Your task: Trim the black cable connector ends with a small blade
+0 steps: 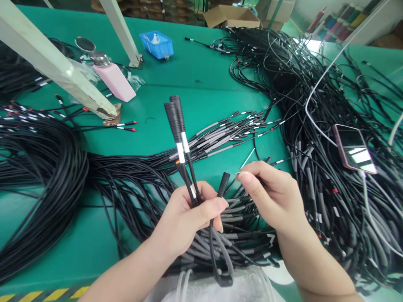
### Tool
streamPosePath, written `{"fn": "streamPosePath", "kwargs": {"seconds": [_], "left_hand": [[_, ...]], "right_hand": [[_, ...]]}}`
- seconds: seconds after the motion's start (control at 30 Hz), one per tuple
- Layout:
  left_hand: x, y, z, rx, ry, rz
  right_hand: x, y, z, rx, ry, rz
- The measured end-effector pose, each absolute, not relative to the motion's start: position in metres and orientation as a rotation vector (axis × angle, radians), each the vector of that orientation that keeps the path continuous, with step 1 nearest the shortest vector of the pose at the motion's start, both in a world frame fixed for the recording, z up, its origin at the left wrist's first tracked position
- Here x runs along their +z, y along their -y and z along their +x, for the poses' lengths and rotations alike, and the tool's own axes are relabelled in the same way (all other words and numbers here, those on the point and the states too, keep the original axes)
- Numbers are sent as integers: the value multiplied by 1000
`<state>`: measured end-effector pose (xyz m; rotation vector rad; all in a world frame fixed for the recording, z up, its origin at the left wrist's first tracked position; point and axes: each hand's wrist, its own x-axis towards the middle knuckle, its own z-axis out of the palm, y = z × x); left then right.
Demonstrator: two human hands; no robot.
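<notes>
My left hand [192, 218] is closed round a black cable [190, 172] with white labels. Two ribbed black connectors [175, 119] stand up side by side above the fist. Another black cable end [223, 183] sticks up between thumb and fingers, and a loop of cable [217, 268] hangs below. To its right, my right hand [273, 197] pinches thumb and forefinger together; a tiny pointed tip shows there, too small to name. Just beyond those fingertips is a thin pale teal stick [247, 158]; whether it is held I cannot tell. Bundled grey-sleeved cables [233, 209] lie beneath both hands.
A large coil of black cables [40, 180] lies left, and a cable heap [292, 96] covers the right, with a phone [354, 149] on it. A pink bottle [115, 79], blue bin [156, 45] and metal posts [59, 58] stand farther back. A cardboard box [233, 17] is behind.
</notes>
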<state>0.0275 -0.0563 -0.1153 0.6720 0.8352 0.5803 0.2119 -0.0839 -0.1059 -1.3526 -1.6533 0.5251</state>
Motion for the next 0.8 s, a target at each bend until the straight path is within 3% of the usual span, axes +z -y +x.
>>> {"fn": "streamPosePath", "kwargs": {"seconds": [0.47,0.53,0.67,0.8], "left_hand": [[-113,57,29,589,-839,707],[-114,57,28,588,-821,727],[-115,58,26,584,-826,737],[-115,59,26,563,-801,690]], "right_hand": [[-108,82,209,211,1807,-1367],[-105,82,210,306,1793,-1369],[-100,83,214,832,1709,-1312],[-102,85,216,852,1411,-1309]]}}
